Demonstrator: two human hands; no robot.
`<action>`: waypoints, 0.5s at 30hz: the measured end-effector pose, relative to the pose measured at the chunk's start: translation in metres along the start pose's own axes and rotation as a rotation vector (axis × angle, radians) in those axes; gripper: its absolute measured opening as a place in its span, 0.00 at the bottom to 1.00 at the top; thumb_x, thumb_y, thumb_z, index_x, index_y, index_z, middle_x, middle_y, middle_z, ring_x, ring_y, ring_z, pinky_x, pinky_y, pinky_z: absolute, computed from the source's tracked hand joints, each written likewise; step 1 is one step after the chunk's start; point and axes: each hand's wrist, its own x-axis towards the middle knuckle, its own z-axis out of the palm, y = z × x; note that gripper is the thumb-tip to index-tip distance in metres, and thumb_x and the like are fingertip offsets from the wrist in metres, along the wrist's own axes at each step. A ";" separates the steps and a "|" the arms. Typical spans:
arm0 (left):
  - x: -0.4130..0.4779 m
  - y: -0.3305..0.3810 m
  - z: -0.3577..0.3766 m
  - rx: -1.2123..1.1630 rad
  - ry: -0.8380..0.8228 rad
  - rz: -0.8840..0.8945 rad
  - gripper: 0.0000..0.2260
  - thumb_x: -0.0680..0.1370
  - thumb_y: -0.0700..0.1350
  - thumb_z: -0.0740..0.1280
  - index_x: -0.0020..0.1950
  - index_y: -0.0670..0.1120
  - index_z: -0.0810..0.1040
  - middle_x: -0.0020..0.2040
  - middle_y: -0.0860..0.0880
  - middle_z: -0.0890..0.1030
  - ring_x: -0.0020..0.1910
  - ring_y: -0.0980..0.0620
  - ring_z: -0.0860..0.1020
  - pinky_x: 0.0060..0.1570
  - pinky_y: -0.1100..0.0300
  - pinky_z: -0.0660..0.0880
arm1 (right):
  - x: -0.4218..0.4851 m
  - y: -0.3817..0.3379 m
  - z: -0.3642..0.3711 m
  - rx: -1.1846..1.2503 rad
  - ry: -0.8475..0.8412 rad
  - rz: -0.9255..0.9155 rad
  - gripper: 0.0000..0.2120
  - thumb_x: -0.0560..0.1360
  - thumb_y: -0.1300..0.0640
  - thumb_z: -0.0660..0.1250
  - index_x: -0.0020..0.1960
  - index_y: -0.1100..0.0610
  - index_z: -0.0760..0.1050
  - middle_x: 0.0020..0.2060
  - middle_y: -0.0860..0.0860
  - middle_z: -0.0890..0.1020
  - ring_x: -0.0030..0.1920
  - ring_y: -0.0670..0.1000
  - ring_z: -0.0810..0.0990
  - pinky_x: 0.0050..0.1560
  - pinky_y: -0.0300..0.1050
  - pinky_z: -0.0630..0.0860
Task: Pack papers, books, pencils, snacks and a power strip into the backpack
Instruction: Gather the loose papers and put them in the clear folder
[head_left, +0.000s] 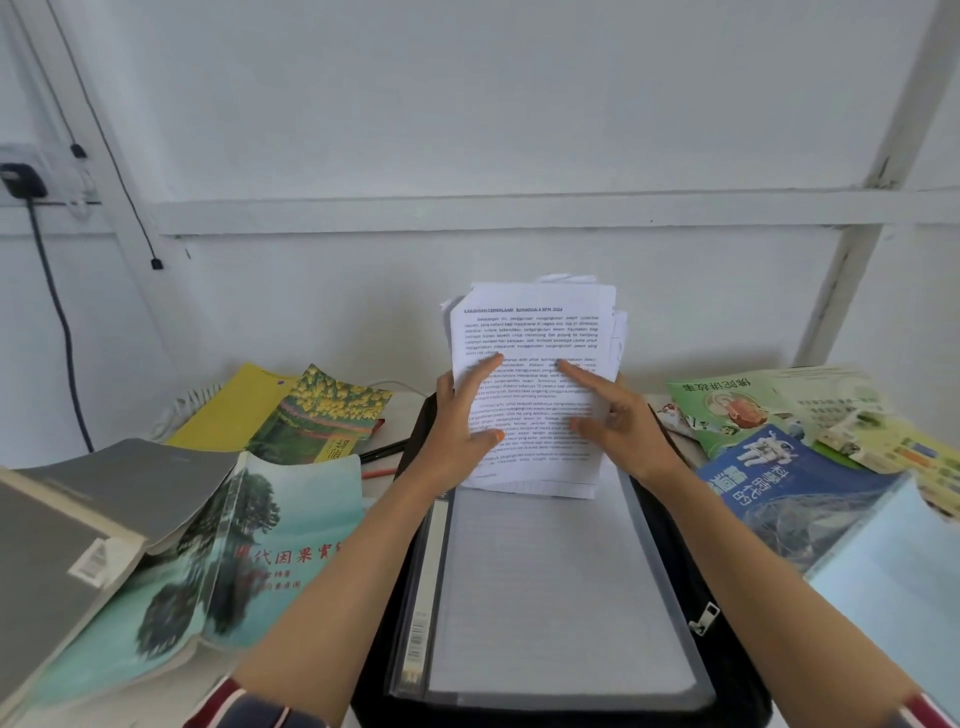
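Nearest, a clear folder (561, 597) is laid flat on the black backpack (748, 686); beyond it the papers (535, 332) are stood on edge, clasped at both sides by left hand (457, 426) and right hand (628, 431), presumably for squaring before packing.

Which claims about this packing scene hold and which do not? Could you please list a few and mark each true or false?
1. Both the left hand and the right hand hold the printed papers. True.
2. The printed papers lie flat on the desk, left of the bag. False: they are held up over the open black backpack.
3. A clear folder with lined paper lies in the backpack. True.
4. The blue astronaut book lies left of the backpack. False: it lies to the right.
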 end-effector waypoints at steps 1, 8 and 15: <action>-0.001 -0.003 0.001 0.024 -0.006 -0.001 0.37 0.73 0.30 0.65 0.73 0.58 0.55 0.71 0.50 0.59 0.60 0.82 0.49 0.57 0.86 0.51 | -0.001 0.003 0.001 -0.003 0.000 0.007 0.30 0.71 0.73 0.67 0.68 0.51 0.69 0.68 0.47 0.70 0.72 0.47 0.64 0.73 0.52 0.60; -0.008 -0.012 0.010 0.051 -0.022 -0.002 0.44 0.73 0.32 0.66 0.70 0.67 0.45 0.69 0.73 0.47 0.67 0.69 0.49 0.64 0.72 0.49 | -0.009 0.007 0.009 0.003 0.013 0.043 0.32 0.70 0.74 0.68 0.66 0.47 0.68 0.67 0.44 0.69 0.68 0.37 0.65 0.69 0.34 0.63; 0.003 -0.006 0.003 0.009 0.130 0.004 0.43 0.72 0.37 0.71 0.71 0.65 0.46 0.62 0.54 0.62 0.58 0.71 0.61 0.55 0.76 0.59 | -0.014 0.004 0.009 0.065 0.070 0.108 0.34 0.67 0.74 0.70 0.64 0.44 0.70 0.62 0.42 0.71 0.64 0.41 0.71 0.63 0.36 0.71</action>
